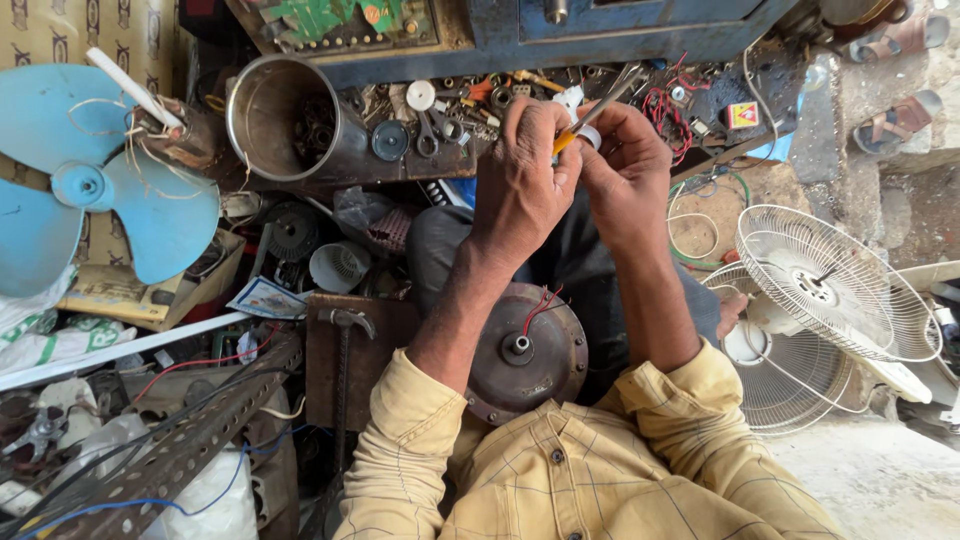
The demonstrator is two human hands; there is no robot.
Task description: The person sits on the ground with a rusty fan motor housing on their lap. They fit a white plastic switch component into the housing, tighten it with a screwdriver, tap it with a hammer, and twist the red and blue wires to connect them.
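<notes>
Grip: left hand (522, 165), right hand (625, 160) closed on screwdriver (588, 118) | small white part (590, 136)

Small white part (590, 136) mostly hidden btwn both hands, can't tell what it is. Blue fan blade (90, 190) cut off at left edge. Tray bits (470, 105) too small to ID.

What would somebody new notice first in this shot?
Probably the two hands raised at centre top, the left hand and right hand pinching a small white part with a yellow-handled tool between them. Below them a round rusty motor housing rests in the person's lap. A big blue fan blade fills the left edge, and a white fan guard lies on the right.
</notes>
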